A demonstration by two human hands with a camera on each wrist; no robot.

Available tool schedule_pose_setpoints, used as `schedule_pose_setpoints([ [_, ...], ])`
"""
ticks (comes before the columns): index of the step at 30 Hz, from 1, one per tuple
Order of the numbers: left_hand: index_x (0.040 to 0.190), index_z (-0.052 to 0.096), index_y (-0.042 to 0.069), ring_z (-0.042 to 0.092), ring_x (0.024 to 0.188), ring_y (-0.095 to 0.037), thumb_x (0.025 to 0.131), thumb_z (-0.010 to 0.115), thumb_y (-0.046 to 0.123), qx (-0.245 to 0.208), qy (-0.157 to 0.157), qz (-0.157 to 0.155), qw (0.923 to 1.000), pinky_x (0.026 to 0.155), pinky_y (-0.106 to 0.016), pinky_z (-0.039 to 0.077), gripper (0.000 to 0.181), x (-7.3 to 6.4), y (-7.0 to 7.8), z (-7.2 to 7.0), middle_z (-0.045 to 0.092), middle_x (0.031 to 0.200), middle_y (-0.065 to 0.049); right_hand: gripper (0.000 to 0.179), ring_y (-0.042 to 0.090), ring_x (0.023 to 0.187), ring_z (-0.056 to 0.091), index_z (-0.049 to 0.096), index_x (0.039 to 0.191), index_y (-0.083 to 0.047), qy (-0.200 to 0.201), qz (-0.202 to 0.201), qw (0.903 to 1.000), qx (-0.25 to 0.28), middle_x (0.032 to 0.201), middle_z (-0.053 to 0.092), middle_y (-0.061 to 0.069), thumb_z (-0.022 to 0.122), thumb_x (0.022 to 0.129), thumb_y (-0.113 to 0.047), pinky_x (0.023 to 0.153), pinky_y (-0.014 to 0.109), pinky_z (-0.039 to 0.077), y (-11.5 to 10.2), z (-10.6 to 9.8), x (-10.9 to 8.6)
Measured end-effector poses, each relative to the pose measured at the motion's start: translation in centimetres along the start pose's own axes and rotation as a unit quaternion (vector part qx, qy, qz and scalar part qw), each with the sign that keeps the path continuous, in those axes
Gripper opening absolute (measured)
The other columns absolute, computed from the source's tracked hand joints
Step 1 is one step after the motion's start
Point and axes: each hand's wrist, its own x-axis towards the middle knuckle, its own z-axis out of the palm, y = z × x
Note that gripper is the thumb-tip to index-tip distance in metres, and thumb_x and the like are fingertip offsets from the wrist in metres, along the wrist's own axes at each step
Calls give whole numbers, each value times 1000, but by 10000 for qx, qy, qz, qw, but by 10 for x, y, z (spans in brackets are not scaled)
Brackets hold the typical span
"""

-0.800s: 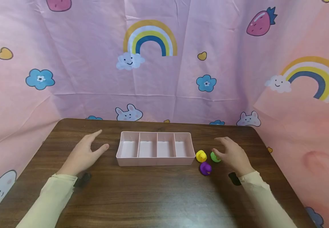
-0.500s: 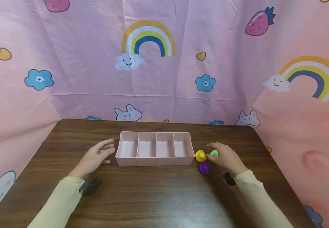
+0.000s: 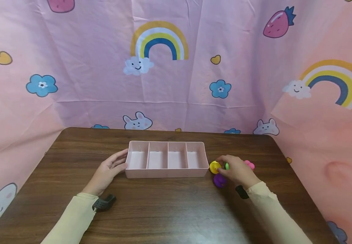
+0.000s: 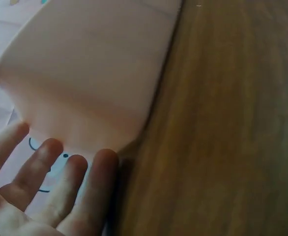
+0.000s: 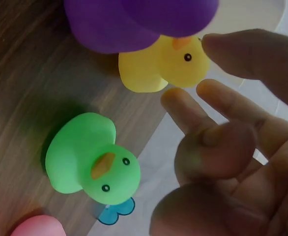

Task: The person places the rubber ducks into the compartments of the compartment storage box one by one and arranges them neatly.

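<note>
A pale pink box with several compartments sits on the table. My left hand is at its left end, fingers mostly straight; in the left wrist view the fingertips meet the end wall. Right of the box is a yellow rubber duck, with a purple rubber duck just in front. My right hand is over this group, thumb and fingertips right at the yellow duck but not closed round it. A green rubber duck lies under the hand, partly hidden in the head view.
A pink rubber duck shows beyond the right hand. The dark wooden table runs back to a printed cloth backdrop behind and at both sides.
My left hand has moved right and forward to the box's left end. My right hand has moved left from over the green duck towards the yellow one, uncovering the pink duck.
</note>
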Motion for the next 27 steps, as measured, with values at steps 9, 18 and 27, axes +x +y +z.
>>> schedule_pose_setpoints([
  [9,159,38,8,44,143,-36,105,62,15,-36,173,55,9998,98,-14,49,60,-1,-1,7,38,163,-15,22,23,89,66,75,111,-8,-13,-11,9999,-127,99,73,2,80,91,-16,82,44,57,-1,4,4],
  [18,158,37,1,55,134,-21,106,58,11,-119,219,214,9995,97,-19,53,56,-3,-5,8,39,159,-24,21,23,90,66,74,110,-11,-129,293,9994,-126,94,71,0,80,91,-17,81,42,58,-1,11,6],
  [27,156,43,3,63,123,-7,105,62,17,-214,249,91,9994,94,-20,55,56,2,-9,4,50,151,-27,21,23,93,68,76,110,-13,-72,509,9986,-111,103,74,2,81,90,-18,88,48,59,-6,8,4],
])
